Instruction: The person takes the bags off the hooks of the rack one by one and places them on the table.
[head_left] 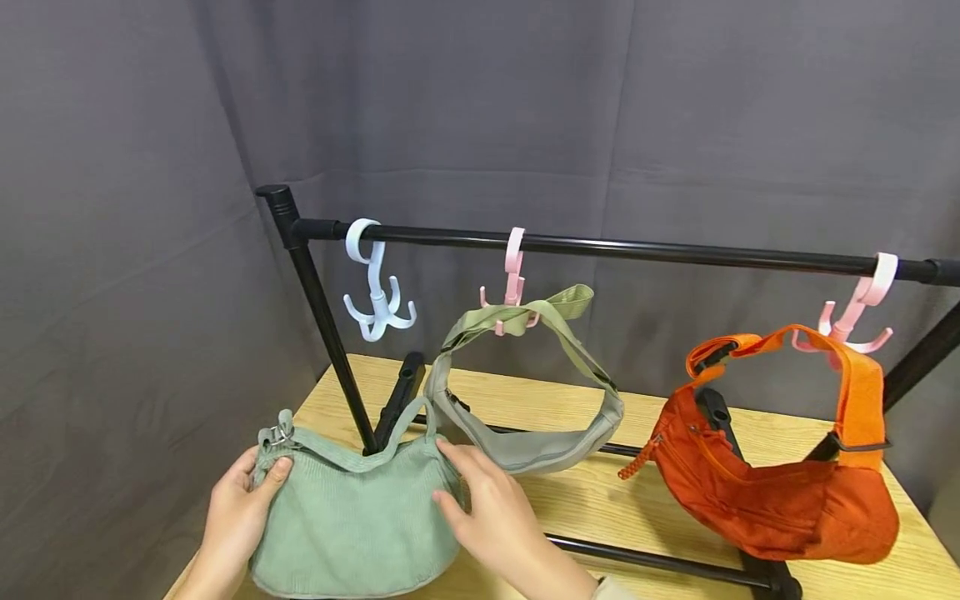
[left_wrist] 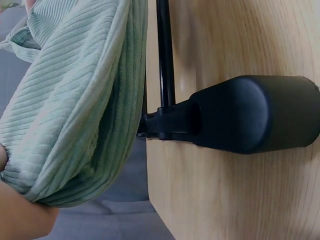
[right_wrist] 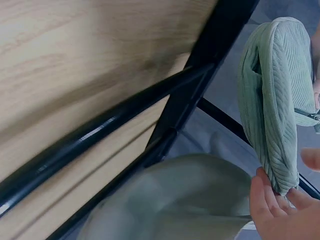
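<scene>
A pale green ribbed corduroy shoulder bag (head_left: pixel 360 525) is held up at the lower left of the head view, its strap looping along the top. My left hand (head_left: pixel 240 508) grips the bag's upper left corner, thumb on the front, below a metal ring. At the opposite side, my right hand (head_left: pixel 498 508) touches the bag's upper right end with extended fingers. The right wrist view shows the thumb standing off from the bag (right_wrist: pixel 280 100) there, with the fingertips (right_wrist: pixel 260 192) against its end. Left of the bar hangs a light blue hook hanger (head_left: pixel 378 292), bare of any bag.
A black rack's top bar (head_left: pixel 637 252) crosses above a wooden table (head_left: pixel 585 500). A grey-green bag (head_left: pixel 540 446) hangs from the middle pink hanger (head_left: pixel 514 275). An orange bag (head_left: pixel 780 500) hangs from the right pink hanger (head_left: pixel 855 308). Grey curtain (head_left: pixel 480 108) stands behind.
</scene>
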